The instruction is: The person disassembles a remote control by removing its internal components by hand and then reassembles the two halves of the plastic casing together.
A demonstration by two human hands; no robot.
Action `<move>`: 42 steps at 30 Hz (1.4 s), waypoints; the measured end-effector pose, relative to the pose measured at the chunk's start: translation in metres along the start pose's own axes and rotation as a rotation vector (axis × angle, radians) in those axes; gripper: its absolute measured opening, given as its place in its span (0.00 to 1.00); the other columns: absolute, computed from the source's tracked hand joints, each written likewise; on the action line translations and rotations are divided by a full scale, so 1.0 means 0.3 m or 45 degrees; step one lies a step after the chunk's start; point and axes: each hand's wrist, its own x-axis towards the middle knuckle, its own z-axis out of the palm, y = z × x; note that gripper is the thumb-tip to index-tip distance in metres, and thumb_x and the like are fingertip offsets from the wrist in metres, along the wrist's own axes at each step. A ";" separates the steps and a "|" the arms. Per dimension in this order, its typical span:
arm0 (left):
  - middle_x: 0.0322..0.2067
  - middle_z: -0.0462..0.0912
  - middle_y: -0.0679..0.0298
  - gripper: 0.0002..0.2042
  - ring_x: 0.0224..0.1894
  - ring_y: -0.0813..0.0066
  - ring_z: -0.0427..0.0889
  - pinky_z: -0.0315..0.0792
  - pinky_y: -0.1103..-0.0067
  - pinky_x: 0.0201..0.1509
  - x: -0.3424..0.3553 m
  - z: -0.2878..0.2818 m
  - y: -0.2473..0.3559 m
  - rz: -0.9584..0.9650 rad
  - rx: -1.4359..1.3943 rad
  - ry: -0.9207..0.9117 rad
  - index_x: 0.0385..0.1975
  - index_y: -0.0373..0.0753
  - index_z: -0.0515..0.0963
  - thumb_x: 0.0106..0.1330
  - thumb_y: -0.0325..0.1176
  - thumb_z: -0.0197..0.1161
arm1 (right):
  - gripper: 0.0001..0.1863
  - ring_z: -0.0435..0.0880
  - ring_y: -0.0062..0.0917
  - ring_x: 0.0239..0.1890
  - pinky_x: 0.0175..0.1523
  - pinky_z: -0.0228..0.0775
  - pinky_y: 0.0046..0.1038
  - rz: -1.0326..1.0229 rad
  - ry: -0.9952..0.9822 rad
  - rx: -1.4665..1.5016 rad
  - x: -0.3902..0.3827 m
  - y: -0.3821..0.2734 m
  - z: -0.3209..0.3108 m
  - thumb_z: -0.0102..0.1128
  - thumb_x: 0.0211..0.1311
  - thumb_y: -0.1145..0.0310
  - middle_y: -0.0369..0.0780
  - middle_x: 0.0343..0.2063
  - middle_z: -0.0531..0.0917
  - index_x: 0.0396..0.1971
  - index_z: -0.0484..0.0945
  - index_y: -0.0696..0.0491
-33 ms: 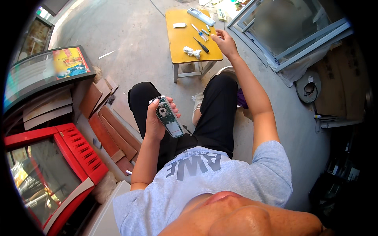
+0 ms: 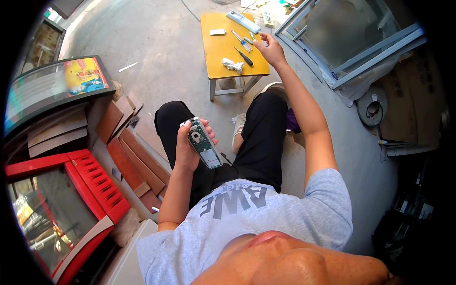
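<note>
My left hand (image 2: 186,148) grips an opened handheld device (image 2: 205,147) above my thighs, its green circuit board facing up. My right hand (image 2: 272,54) is stretched out to the right edge of the yellow stool (image 2: 213,52), fingertips loosely curled and apart beside small green batteries (image 2: 251,35); whether they touch one is unclear. On the stool also lie a long pale casing (image 2: 243,21), a small white piece (image 2: 217,32), a clear-handled screwdriver (image 2: 245,44), a black-handled screwdriver (image 2: 246,59) and crumpled white tissue (image 2: 232,64).
A red-framed appliance (image 2: 95,185), a curved glass door (image 2: 57,92) and stacked boards (image 2: 133,161) are at my left. Framed glass panels (image 2: 342,47), cardboard (image 2: 411,104) and a coiled item (image 2: 372,112) are at my right. A cable runs across the floor behind the stool.
My right hand has edged slightly forward and left, closer to the batteries. My left hand still holds the device; the view has shifted very slightly.
</note>
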 end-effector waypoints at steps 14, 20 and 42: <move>0.37 0.83 0.58 0.35 0.38 0.62 0.85 0.81 0.57 0.46 0.140 -0.139 0.062 -0.136 -0.502 0.086 0.54 0.36 0.74 0.72 0.65 0.38 | 0.44 0.72 0.38 0.66 0.67 0.58 0.54 0.110 -0.260 -0.627 0.537 0.009 0.335 0.67 0.58 0.40 0.38 0.64 0.75 0.72 0.62 0.39; 0.46 0.81 0.53 0.32 0.48 0.57 0.83 0.77 0.51 0.57 0.191 -0.151 0.048 -0.202 -0.696 -0.067 0.66 0.36 0.66 0.74 0.56 0.38 | 0.41 0.74 0.35 0.65 0.68 0.58 0.55 -0.011 -0.239 -0.703 0.537 0.040 0.322 0.69 0.59 0.46 0.39 0.62 0.77 0.70 0.64 0.41; 0.54 0.80 0.47 0.30 0.61 0.53 0.76 0.64 0.42 0.68 0.006 -0.048 0.084 -0.016 -0.747 -0.574 0.70 0.38 0.60 0.79 0.54 0.38 | 0.38 0.71 0.38 0.68 0.66 0.72 0.39 -0.371 -0.743 1.457 -0.398 -0.547 -0.306 0.66 0.57 0.85 0.51 0.66 0.70 0.65 0.61 0.48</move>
